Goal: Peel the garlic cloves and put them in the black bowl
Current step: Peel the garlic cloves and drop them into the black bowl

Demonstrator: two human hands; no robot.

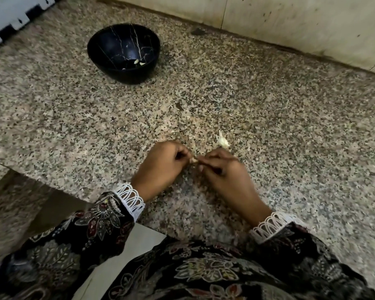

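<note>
Speckled pink-grey granite counter [268, 126] fills most of the view, backed by a stained cream wall panel [290, 24] along the far edge. White and black slotted object [13, 20] at far left corner, partly cut off, can't tell what it is. Dark floral-print sleeves with white lace cuffs [130, 198] come in from the bottom. Round glossy black bowl with thin pale crack-like veins [108, 61] sits on the counter far left of centre, well apart from the hands; a few pale peeled garlic pieces [139, 62] lie at its bottom.

Left hand [160, 167] near the counter's front edge, fingers curled, pinching a small pale garlic clove [193, 160] at its tips. Right hand [225, 176] just beside it, fingers also curled, fingertips meeting the same clove from the other side; both hands grip it between them, slightly blurred. Small whitish scrap of garlic skin [222, 141] lies on the counter just beyond the right hand. Small dark spot [179, 106] on the granite between hands and bowl.
</note>
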